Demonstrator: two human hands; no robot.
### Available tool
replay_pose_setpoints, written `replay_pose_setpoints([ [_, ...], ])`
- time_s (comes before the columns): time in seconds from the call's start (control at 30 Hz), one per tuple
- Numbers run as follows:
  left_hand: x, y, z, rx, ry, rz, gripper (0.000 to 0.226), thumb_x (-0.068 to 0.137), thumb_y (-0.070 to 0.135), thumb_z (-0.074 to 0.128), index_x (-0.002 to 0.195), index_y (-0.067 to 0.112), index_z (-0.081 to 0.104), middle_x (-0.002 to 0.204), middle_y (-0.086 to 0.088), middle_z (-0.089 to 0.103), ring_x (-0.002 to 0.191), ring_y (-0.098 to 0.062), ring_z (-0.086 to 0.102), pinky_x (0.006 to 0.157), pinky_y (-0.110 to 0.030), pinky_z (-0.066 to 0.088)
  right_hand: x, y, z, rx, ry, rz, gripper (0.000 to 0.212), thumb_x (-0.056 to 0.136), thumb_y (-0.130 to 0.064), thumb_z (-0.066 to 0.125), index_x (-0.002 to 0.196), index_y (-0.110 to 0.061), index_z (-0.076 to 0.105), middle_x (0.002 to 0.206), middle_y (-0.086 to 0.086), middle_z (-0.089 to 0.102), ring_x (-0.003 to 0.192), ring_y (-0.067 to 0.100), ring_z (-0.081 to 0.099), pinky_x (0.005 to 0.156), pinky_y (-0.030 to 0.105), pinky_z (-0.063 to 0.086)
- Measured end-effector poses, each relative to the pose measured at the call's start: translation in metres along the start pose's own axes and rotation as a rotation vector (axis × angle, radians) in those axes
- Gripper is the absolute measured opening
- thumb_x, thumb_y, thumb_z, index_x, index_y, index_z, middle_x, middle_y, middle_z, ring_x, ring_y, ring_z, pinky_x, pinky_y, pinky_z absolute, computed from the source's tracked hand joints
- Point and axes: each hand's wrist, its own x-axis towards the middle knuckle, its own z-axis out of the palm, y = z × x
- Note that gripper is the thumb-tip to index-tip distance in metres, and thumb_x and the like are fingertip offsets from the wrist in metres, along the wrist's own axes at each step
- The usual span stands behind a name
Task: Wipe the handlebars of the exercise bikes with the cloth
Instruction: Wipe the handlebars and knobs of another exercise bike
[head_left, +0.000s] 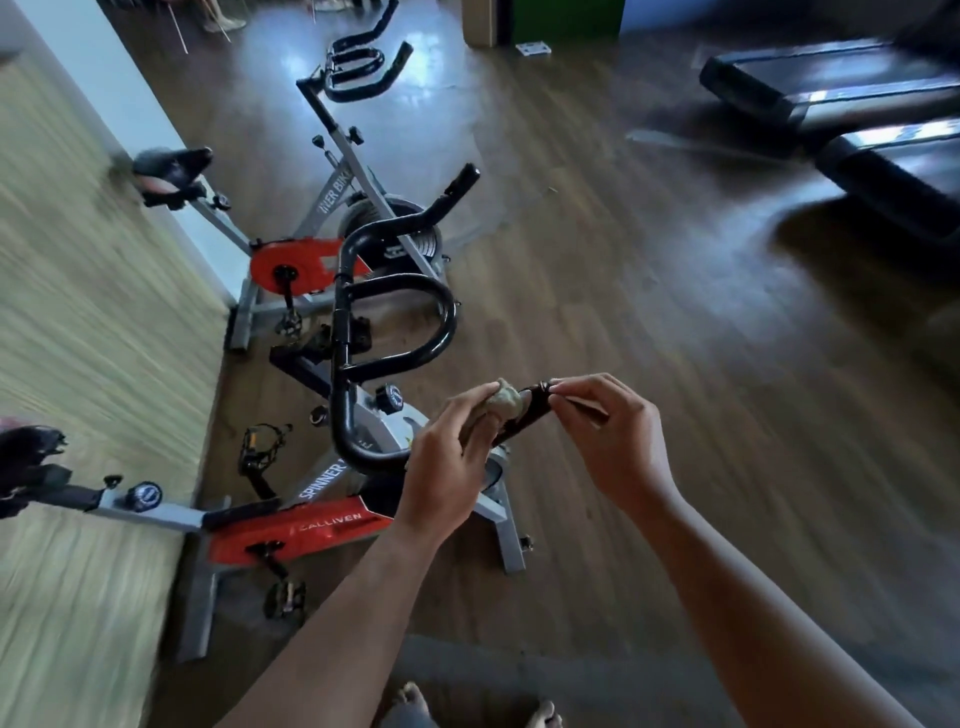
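A person's left hand (447, 467) grips a crumpled pale cloth (503, 401), pressing it round the near end of the black handlebar (340, 415) on the nearest exercise bike (311, 527). The right hand (608, 436) pinches the tip of that same bar end. A second bike (291, 265) stands just behind, on the wooden floor (675, 312).

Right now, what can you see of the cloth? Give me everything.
The cloth is a small, pale beige rag, soft-looking and crumpled into a wad. The left hand grips it against the near end of the closest bike's black handlebar. Most of it is hidden under the fingers, and only a bunched lump shows above them. The right hand pinches the bar's tip just beyond the cloth, not visibly touching it.
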Motion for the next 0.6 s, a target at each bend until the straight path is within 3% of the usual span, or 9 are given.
replay_pose_setpoints([
  [0.13,0.009,0.015,0.004,0.032,-0.004,0.085,0.033,0.099,0.021,0.058,0.131,0.013,0.063,0.126,0.006,0.067,0.119,0.0,0.06,0.1,-0.02,0.048,0.004,0.005,-0.003,0.042,-0.034,-0.008,0.016,0.082,0.0,0.076,0.087,-0.016,0.076,0.091,-0.011,0.071,0.086,-0.007,0.067,0.079,0.005,0.049],
  [0.3,0.016,0.011,0.002,0.087,-0.147,0.264,0.033,0.094,0.0,0.064,0.126,0.006,0.063,0.131,0.0,0.062,0.126,-0.004,0.057,0.103,-0.022,0.046,0.015,0.009,-0.004,0.064,-0.076,-0.013,0.019,0.081,0.002,0.076,0.083,-0.017,0.076,0.086,-0.01,0.071,0.082,-0.005,0.068,0.075,0.005,0.049],
  [0.47,0.01,-0.014,-0.021,0.183,-0.287,0.295,0.03,0.097,0.009,0.062,0.126,0.015,0.061,0.136,0.007,0.056,0.125,-0.002,0.056,0.1,-0.023,0.051,0.026,0.015,-0.004,0.069,-0.121,-0.009,0.019,0.079,0.0,0.076,0.078,-0.018,0.074,0.084,-0.009,0.071,0.077,0.003,0.069,0.071,0.012,0.053],
  [0.6,0.003,-0.019,-0.028,0.198,-0.276,0.217,0.028,0.098,0.014,0.059,0.125,0.013,0.064,0.133,0.005,0.061,0.122,-0.004,0.059,0.098,-0.024,0.052,0.027,0.02,-0.003,0.092,-0.129,-0.032,0.015,0.078,0.002,0.076,0.078,-0.014,0.075,0.086,-0.007,0.071,0.078,0.005,0.069,0.072,0.013,0.053],
])
